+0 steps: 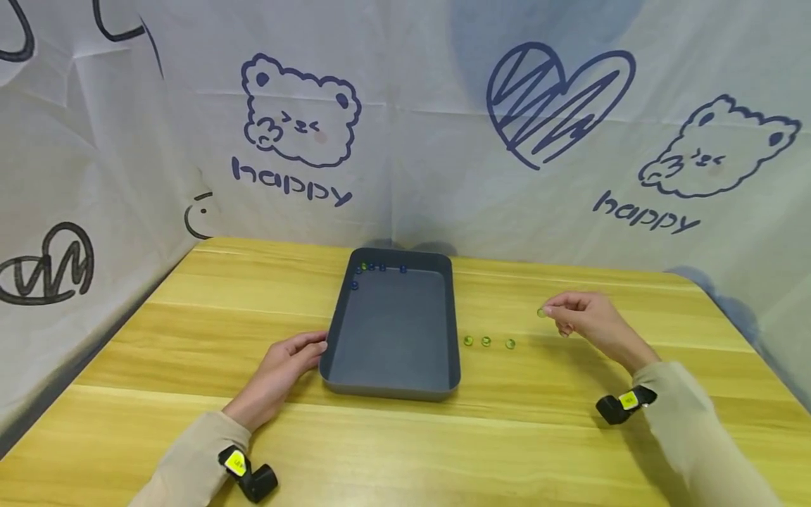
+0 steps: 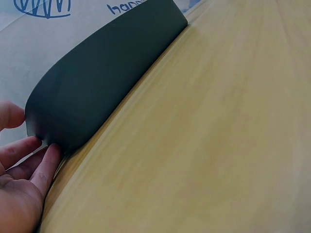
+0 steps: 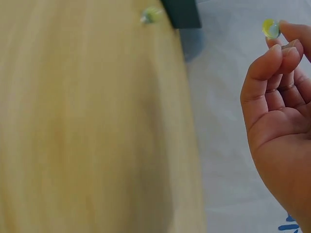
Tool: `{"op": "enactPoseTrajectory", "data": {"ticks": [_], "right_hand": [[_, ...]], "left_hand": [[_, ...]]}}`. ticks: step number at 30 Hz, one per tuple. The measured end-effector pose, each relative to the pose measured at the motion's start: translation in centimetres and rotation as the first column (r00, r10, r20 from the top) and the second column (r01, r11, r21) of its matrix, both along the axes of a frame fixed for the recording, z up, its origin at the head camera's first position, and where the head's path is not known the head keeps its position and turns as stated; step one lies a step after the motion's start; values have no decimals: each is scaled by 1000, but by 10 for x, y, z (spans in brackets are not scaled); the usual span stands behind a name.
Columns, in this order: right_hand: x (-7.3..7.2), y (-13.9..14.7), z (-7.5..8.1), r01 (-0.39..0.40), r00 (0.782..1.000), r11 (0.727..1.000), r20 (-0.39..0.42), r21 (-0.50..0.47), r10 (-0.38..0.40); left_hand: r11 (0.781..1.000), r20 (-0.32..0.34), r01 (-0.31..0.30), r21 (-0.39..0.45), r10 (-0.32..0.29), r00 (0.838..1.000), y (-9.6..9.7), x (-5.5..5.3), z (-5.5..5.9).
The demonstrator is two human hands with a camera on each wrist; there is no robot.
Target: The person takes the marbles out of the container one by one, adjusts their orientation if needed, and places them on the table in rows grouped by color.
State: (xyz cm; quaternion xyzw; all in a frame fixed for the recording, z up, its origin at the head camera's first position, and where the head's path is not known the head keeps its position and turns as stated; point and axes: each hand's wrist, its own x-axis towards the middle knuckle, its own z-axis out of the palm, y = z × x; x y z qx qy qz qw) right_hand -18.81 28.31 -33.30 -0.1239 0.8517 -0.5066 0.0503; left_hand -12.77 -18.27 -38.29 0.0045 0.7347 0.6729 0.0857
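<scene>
Watching remotely, I see the right hand (image 1: 592, 324) pinching a yellow-green marble (image 1: 541, 312) above the table (image 1: 519, 443); three similar marbles (image 1: 486, 341) lie right of the gray tray (image 1: 393, 331), whose left wall the left hand (image 1: 279, 373) touches, fingers loosely extended.

Centre: grey tray (image 1: 393, 338), blue marbles (image 1: 382, 267) near its upper-left corner. Lower left: left hand (image 1: 283, 366) touching tray. Right: right hand (image 1: 592, 322) pinching green marble (image 1: 541, 312); three green marbles (image 1: 486, 341) beside tray.
</scene>
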Motion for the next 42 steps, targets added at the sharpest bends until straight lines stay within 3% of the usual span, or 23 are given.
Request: {"op": "enactPoseTrajectory", "data": {"ticks": [10,23,42], "right_hand": [[-1,12,-14,-15,999,991,34,131,11],[-6,10,-23,-99,992,972,94,213,81],[-9,4,-33,-159,978,963,167,217,124]], "left_hand": [[1000,16,14,7,-15,1000,2,-2,2],[1000,9,12,2,-12,1000,1,-1,1],[1000,15,10,0,-10,1000,1,-1,0]]}}
